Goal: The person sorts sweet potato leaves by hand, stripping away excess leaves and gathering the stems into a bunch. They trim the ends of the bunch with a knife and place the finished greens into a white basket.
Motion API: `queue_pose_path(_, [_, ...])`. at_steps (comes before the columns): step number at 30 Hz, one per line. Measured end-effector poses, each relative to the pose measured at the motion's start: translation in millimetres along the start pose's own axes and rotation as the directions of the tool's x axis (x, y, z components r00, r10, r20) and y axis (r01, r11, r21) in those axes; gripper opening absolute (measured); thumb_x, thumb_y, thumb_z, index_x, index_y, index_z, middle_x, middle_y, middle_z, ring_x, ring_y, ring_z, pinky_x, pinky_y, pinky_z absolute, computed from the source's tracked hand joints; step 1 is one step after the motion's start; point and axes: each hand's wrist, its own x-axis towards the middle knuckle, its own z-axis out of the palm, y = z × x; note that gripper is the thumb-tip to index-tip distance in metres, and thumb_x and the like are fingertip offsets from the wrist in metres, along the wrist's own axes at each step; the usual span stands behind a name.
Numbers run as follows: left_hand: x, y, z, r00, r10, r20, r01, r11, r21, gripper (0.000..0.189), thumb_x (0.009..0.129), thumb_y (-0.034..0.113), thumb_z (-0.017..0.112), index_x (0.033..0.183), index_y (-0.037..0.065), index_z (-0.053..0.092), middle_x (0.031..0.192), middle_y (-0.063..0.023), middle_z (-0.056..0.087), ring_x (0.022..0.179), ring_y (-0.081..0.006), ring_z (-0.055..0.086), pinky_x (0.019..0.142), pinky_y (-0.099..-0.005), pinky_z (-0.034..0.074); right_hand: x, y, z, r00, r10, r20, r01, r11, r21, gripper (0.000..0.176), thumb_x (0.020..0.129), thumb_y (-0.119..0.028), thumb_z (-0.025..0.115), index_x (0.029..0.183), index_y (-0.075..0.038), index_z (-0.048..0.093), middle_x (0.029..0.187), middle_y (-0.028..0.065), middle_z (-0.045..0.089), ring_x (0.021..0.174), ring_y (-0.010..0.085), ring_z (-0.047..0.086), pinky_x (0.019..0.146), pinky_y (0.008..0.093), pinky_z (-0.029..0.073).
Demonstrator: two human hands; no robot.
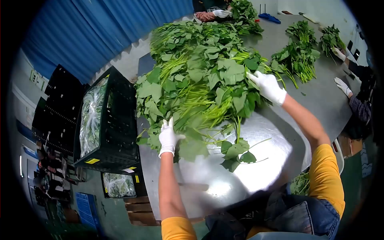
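Observation:
A large heap of leafy green stems (192, 102) covers the middle of the metal table (256, 128). My left hand (167, 139), in a white glove, rests against the near left edge of the heap. Its fingers are apart, with the thumb out to the right. My right hand (269, 87), also gloved in white, is at the heap's right side, fingers stretched toward the leaves and partly over them. A few loose leafy sprigs (239, 152) lie on the bare metal between my arms. Some leaves near my left hand are blurred.
Smaller bunches of greens (298, 58) lie on the right, near a co-worker's gloved hands (342, 85). Another person's gloved hand (222, 13) is at the far end. On the left stands a dark crate (120, 116) with bagged greens; a second crate (138, 186) sits lower.

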Motion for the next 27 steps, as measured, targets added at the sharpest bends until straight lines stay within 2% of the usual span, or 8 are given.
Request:
queue_pose_path(6, [1.2, -5.0, 6.7, 0.999, -0.004, -0.036, 0.003, 1.000, -0.028, 0.115, 0.047, 0.043, 0.089, 0.144, 0.016, 0.034, 0.146, -0.0211, 0.037, 0.127, -0.0349, 0.045, 0.096, -0.0385, 0.047, -89.0, -45.9, -66.2, 0.981, 0.147, -0.129, -0.129, 0.982, 0.137, 0.055, 0.071, 0.002, 0.058, 0.124, -0.010, 0.057, 0.081, 0.0080, 0.056, 0.060, 0.0256, 0.057, 0.055, 0.0353, 0.048])
queue_pose_path(8, [4.3, -9.9, 15.0, 0.997, 0.006, -0.080, -0.009, 0.999, -0.039, 0.115, 0.045, 0.043, 0.090, 0.143, 0.017, 0.036, 0.146, -0.0205, 0.037, 0.127, -0.0345, 0.045, 0.095, -0.0390, 0.048, -123.9, -80.3, -52.4, 0.941, 0.333, 0.063, -0.337, 0.938, 0.082, 0.059, 0.071, 0.003, 0.057, 0.129, -0.005, 0.051, 0.101, 0.0134, 0.059, 0.074, 0.0267, 0.059, 0.063, 0.0356, 0.051])
queue_pose_path(13, [7.5, -14.1, 17.4, 0.998, 0.002, -0.069, 0.002, 0.998, 0.061, 0.103, 0.060, 0.022, 0.086, 0.146, 0.018, 0.030, 0.150, -0.0191, 0.030, 0.129, -0.0360, 0.042, 0.098, -0.0416, 0.045, -153.0, -139.0, -40.5, 0.896, 0.215, 0.388, -0.234, 0.972, 0.002, 0.087, 0.068, -0.012, 0.067, 0.143, 0.004, 0.026, 0.142, 0.0304, 0.031, 0.115, 0.0390, 0.048, 0.084, 0.0446, 0.049])
queue_pose_path(18, [-84.0, 63.5, -60.2, 0.923, 0.052, -0.381, 0.048, 0.967, 0.250, 0.087, 0.068, 0.019, 0.078, 0.143, 0.008, 0.034, 0.149, -0.0203, 0.029, 0.134, -0.0403, 0.034, 0.109, -0.0520, 0.027, -136.5, -34.4, -134.8, 0.866, 0.155, 0.475, -0.447, 0.664, 0.599, 0.087, 0.066, -0.030, 0.081, 0.141, -0.010, 0.042, 0.132, 0.0209, 0.051, 0.085, 0.0294, 0.066, 0.078, 0.0361, 0.054])
queue_pose_path(20, [-134.5, 96.0, -67.7, 0.831, 0.160, -0.533, -0.122, 0.987, 0.106, 0.081, 0.071, 0.023, 0.076, 0.140, 0.006, 0.038, 0.148, -0.0220, 0.031, 0.135, -0.0423, 0.031, 0.111, -0.0525, 0.023, -120.5, 17.1, -123.3, 0.758, 0.491, 0.430, -0.585, 0.217, 0.782, 0.079, 0.067, -0.031, 0.081, 0.136, -0.009, 0.049, 0.129, 0.0191, 0.055, 0.097, 0.0269, 0.064, 0.086, 0.0338, 0.051])
queue_pose_path(22, [-184.6, 148.5, -63.4, 0.784, 0.325, -0.530, -0.428, 0.900, -0.082, 0.076, 0.074, 0.027, 0.073, 0.139, 0.005, 0.039, 0.147, -0.0225, 0.032, 0.136, -0.0424, 0.029, 0.110, -0.0540, 0.023, -105.4, 73.2, -69.3, 0.795, 0.583, 0.168, -0.518, 0.509, 0.687, 0.089, 0.068, -0.033, 0.081, 0.142, -0.006, 0.040, 0.140, 0.0197, 0.046, 0.120, 0.0281, 0.052, 0.103, 0.0345, 0.040])
queue_pose_path(24, [-220.8, 199.5, -73.4, 0.822, 0.550, -0.143, -0.568, 0.785, -0.247, 0.078, 0.075, 0.032, 0.072, 0.141, 0.006, 0.038, 0.148, -0.0210, 0.031, 0.137, -0.0410, 0.029, 0.110, -0.0553, 0.023, -87.7, 91.4, -28.8, 0.845, 0.489, 0.217, -0.524, 0.671, 0.525, 0.103, 0.066, -0.036, 0.083, 0.146, 0.000, 0.028, 0.149, 0.0216, 0.031, 0.139, 0.0292, 0.029, 0.114, 0.0354, 0.024])
queue_pose_path(27, [-192.1, 212.3, 8.0, 0.734, 0.667, -0.124, -0.676, 0.735, -0.048, 0.078, 0.075, 0.030, 0.071, 0.143, 0.011, 0.037, 0.146, -0.0170, 0.035, 0.136, -0.0391, 0.031, 0.110, -0.0542, 0.024, -71.5, 77.1, 19.2, 0.807, 0.288, 0.515, -0.586, 0.502, 0.636, 0.123, 0.064, -0.041, 0.085, 0.150, 0.000, 0.006, 0.154, 0.0251, 0.015, 0.143, 0.0329, 0.018, 0.116, 0.0363, 0.018])
